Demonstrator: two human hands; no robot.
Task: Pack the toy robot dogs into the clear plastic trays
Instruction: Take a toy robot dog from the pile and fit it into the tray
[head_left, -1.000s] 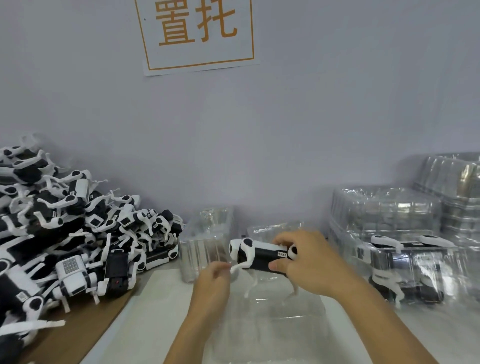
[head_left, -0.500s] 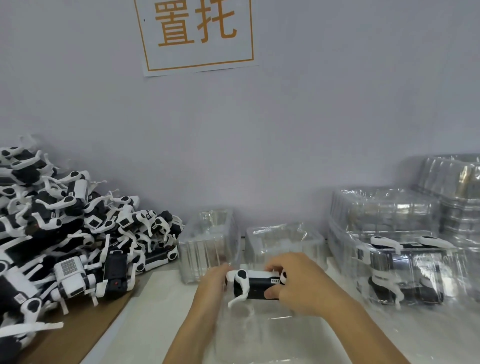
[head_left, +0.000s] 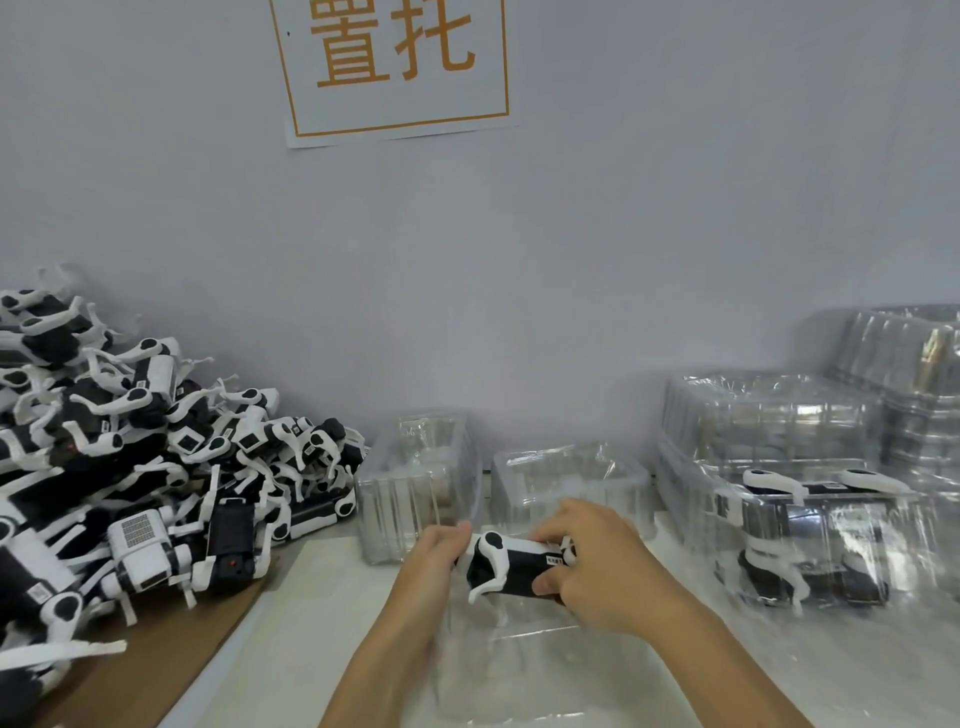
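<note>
Toy robot dog (head_left: 511, 566), black body with white legs, sits low centre of frame, held sideways over clear plastic tray (head_left: 519, 670) at bottom centre. Right hand (head_left: 597, 566) curls round its right end, thumb under body. Left hand (head_left: 434, 558) touches its left end; finger grip not readable. Heap of dogs (head_left: 135, 467) fills left. Packed tray (head_left: 810, 530) right of centre; empty trays (head_left: 421, 478) behind hands.

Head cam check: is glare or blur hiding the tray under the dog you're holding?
Head view: the tray below the held dog is smeared and barely readable; left hand and right hand stay fairly sharp; glare streaks the packed tray on the right; wide-angle distortion bends the edges.
</note>
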